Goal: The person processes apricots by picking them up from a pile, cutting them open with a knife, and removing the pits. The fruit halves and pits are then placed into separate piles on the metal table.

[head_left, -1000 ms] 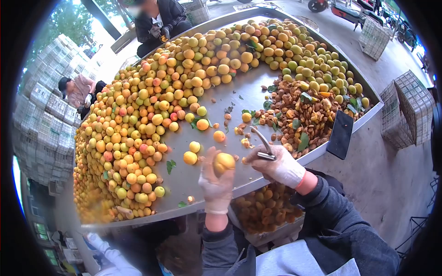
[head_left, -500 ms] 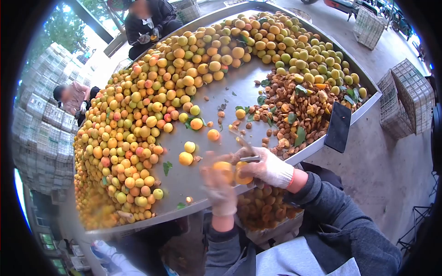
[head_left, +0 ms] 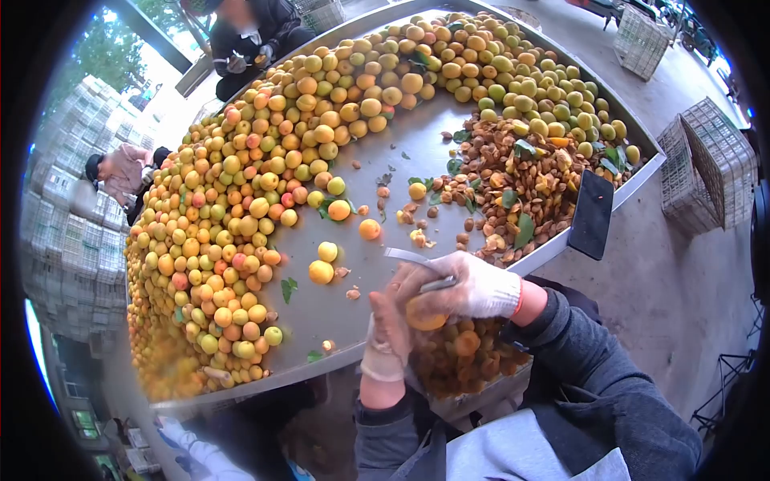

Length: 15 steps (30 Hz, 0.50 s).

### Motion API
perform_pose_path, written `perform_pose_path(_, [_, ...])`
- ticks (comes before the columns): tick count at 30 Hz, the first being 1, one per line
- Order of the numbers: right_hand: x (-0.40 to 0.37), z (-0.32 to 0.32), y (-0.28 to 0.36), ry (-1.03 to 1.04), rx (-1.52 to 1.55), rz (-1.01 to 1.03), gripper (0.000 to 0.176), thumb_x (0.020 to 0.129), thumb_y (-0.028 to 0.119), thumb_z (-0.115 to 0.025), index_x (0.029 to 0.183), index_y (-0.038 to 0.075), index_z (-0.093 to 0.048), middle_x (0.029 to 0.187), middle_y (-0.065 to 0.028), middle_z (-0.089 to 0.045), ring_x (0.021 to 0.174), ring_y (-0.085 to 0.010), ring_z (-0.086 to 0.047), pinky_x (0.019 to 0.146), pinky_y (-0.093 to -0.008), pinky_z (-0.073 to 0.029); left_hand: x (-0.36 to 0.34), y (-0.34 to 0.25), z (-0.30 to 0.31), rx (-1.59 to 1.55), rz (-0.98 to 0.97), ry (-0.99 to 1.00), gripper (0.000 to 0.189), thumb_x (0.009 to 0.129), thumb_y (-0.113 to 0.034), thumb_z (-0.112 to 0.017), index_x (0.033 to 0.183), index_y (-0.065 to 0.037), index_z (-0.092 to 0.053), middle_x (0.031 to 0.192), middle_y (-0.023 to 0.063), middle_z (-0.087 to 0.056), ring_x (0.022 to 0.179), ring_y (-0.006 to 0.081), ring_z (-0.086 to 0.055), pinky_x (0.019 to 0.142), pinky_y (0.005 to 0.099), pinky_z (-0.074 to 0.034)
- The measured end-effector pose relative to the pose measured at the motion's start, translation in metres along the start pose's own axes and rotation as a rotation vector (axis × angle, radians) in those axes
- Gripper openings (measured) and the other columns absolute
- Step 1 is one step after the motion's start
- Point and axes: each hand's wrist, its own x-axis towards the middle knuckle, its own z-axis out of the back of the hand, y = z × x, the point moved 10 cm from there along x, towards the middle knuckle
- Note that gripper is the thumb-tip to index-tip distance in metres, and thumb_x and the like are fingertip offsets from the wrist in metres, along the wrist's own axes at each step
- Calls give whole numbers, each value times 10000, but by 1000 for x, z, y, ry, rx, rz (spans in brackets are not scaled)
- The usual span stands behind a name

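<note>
My right hand [head_left: 475,287], in a white glove, is closed around a knife [head_left: 407,256] with a curved metal blade pointing left. Beneath its fingers the same hand holds an orange apricot piece [head_left: 427,316]. My left hand [head_left: 387,341], also gloved and slightly blurred, is upright beside it, thumb raised and partly overlapped by the right fingers; no fruit shows in it. Both hands are over the near edge of a metal table [head_left: 353,240]. Directly below is a crate of apricot pieces [head_left: 467,353]. Two whole apricots [head_left: 322,272] lie left of the blade.
Whole apricots [head_left: 241,216] are heaped along the left and far sides. A pile of brown pits [head_left: 513,188] with leaves lies at right, beside a phone [head_left: 591,215] on the rim. Two people [head_left: 249,44] [head_left: 124,172] sit across the table. Plastic crates [head_left: 706,164] stand on the floor.
The apricot piece in my left hand no longer shows there. My left hand has lowered a little, and the right hand with the knife has shifted slightly right. Bits of pit lie newly near the blade.
</note>
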Motion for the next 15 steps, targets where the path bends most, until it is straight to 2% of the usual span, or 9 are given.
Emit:
perform_pose_path(1, [2, -11, 10, 74, -79, 123, 262, 800, 140, -690, 1051, 65, -672, 852, -8, -654, 740, -75, -598, 660, -216, -515, -2, 2, -5, -65, 86, -59, 938, 772, -865, -235, 1205, -112, -590, 895, -1, -618, 615, 92, -505, 482, 198, -355])
perform_pose_path(2, [1, -10, 4, 66, -101, 10, 256, 811, 127, -697, 1055, 55, -672, 898, -11, -665, 872, -76, -581, 784, -240, -503, -2, 6, -5, -180, 82, -41, 802, 837, -781, -330, 1249, -129, -550, 892, 3, -605, 646, 106, -533, 464, 213, -381])
perform_pose_path(3, [1, -9, 4, 67, -100, 5, 256, 811, 127, -697, 1055, 55, -672, 898, -11, -665, 872, -76, -581, 784, -240, -503, 0, 14, 0, -183, 86, -42, 802, 837, -781, -330, 1249, -129, -550, 892, 3, -605, 646, 106, -533, 464, 213, -381])
perform_pose_path(5, [1, 19, 13, -222, -66, 78, 236, 832, 132, -675, 1056, 61, -669, 856, -27, -665, 780, -74, -604, 682, -224, -506, 4, 34, 13, -282, 148, -82, 644, 891, -627, -476, 1300, -130, -492, 979, 48, -616, 684, 138, -571, 522, 240, -451])
perform_pose_path(6, [-9, 31, 12, -403, 131, -114, 168, 855, 124, -642, 1010, 65, -671, 735, -23, -629, 603, -71, -581, 517, -205, -455, 5, 36, 14, -285, 150, -82, 644, 891, -627, -476, 1300, -130, -492, 979, 48, -616, 684, 138, -571, 522, 240, -451])
perform_pose_path(7, [-13, 45, 15, -533, 288, 14, 129, 861, 85, -599, 977, 62, -651, 615, 6, -545, 433, -61, -465, 393, -194, -337, 7, 34, 1, -443, 146, 45, 608, 898, -542, -529, 1294, -82, -485, 1059, 99, -596, 805, 206, -599, 621, 295, -501])
perform_pose_path(8, [-18, 55, 17, -610, 448, 67, 139, 858, 63, -579, 985, 57, -635, 598, 12, -509, 414, -57, -415, 377, -202, -299, 7, 30, -13, -600, 141, 174, 578, 906, -457, -582, 1287, -35, -478, 1139, 151, -576, 925, 274, -628, 720, 349, -550])
perform_pose_path(10, [-27, 72, 21, -728, 657, 236, 172, 847, 16, -521, 1003, 32, -591, 576, 13, -439, 391, -56, -342, 359, -219, -239, 7, 30, -17, -625, 142, 145, 561, 910, -424, -587, 1287, -23, -477, 1123, 157, -576, 915, 287, -631, 714, 357, -557])
perform_pose_path(15, [-41, 69, 36, -796, 642, 317, 163, 830, -25, -502, 966, 18, -582, 590, -2, -460, 390, -76, -362, 360, -225, -243, 4, 35, -26, -573, 160, 94, 534, 921, -375, -588, 1285, -1, -470, 1081, 155, -577, 916, 297, -631, 696, 360, -568])
